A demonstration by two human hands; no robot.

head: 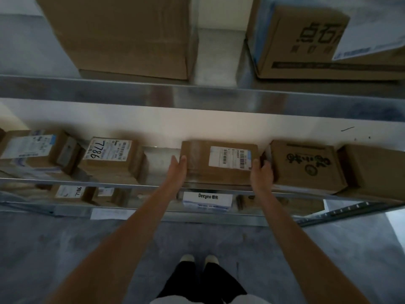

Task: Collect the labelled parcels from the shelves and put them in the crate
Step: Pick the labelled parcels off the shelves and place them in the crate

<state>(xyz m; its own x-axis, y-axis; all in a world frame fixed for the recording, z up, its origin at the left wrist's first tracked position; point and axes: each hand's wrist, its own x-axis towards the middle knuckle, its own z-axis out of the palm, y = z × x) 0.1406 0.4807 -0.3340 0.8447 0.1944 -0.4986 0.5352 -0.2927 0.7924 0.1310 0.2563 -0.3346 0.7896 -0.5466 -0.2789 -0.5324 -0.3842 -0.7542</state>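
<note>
parcel in hand: a brown cardboard parcel point(219, 163) with a white barcode label on top sits at the front of the middle shelf point(140, 185), right between the two hands
left hand: the left hand point(178, 172) lies flat against the parcel's left side, fingers straight and together, thumb tip up on the top edge
right hand: the right hand point(262, 174) is at the parcel's right side, fingers curled round that edge, wedged in the narrow gap beside the printed box point(306, 165)
arms: both bare forearms reach up and forward from the bottom of the view
middle shelf, left: a parcel marked 7786 point(111, 156) by hand on its white label stands apart from the held one with bare shelf between; further left a labelled parcel point(37, 148) lies tilted against a grey packet
middle shelf, right: the printed box carries dark green characters and a round logo; a plain brown box point(374, 170) touches its right side
top shelf: a tall plain carton point(122, 34) on the left, a carton with large dark characters point(306, 38) on the right, well apart
lower shelf: small labelled parcels on the left, a white deeyeo box point(207, 199) just under the held parcel, brown boxes to its right, mostly hidden
floor: grey floor point(65, 249) below, with pale shoes and dark trousers at the bottom centre
crate: cannot tell where it is
</note>
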